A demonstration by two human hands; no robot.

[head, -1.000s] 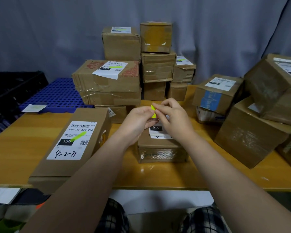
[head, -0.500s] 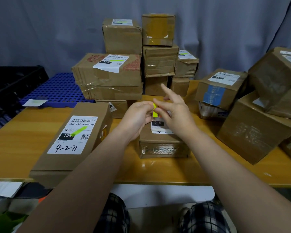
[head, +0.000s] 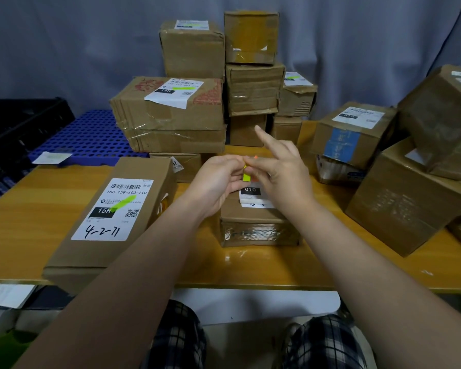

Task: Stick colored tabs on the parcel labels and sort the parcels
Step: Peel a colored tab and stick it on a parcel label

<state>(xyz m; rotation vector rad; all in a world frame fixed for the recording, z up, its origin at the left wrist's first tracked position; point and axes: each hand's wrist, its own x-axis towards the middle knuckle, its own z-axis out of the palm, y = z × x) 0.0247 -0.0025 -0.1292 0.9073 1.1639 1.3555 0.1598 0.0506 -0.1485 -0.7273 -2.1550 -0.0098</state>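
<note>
Both hands are meeting over the small box (head: 258, 222) at the near middle of the table (head: 24, 227). Left hand (head: 218, 182) is pinching a little pad of tabs (head: 246, 176); yellow-green strip is showing below the fingertips, a bit of orange (head: 255, 157) at the top. Right hand (head: 282, 174) is closing thumb and a finger on the top edge of that pad, index finger (head: 266, 138) sticking out straight toward the far stack. Looks like it is gripping one tab, but the contact point is too small to be sure.

The pad is hanging just above the small box's label (head: 250, 194), black "010" block is showing, no tab visible on it. Part of the label is sitting hidden under the hands.

Long flat box (head: 112, 219) is lying to the left, near edge overhanging the table edge. Its label (head: 112, 209) is reading "15H-159-A03-210" with handwritten "4-2-71", and a green tab (head: 123, 203) is sitting slanted across it.

Far stack (head: 171, 118) behind the hands is holding several boxes, at least three with green marks on their labels. Right pile (head: 410, 198) is leaning untidy; the blue-taped box (head: 351, 134) there is showing a "010" label. Blue perforated tray (head: 91, 137) is sitting far left beside a black crate (head: 19, 123).
</note>
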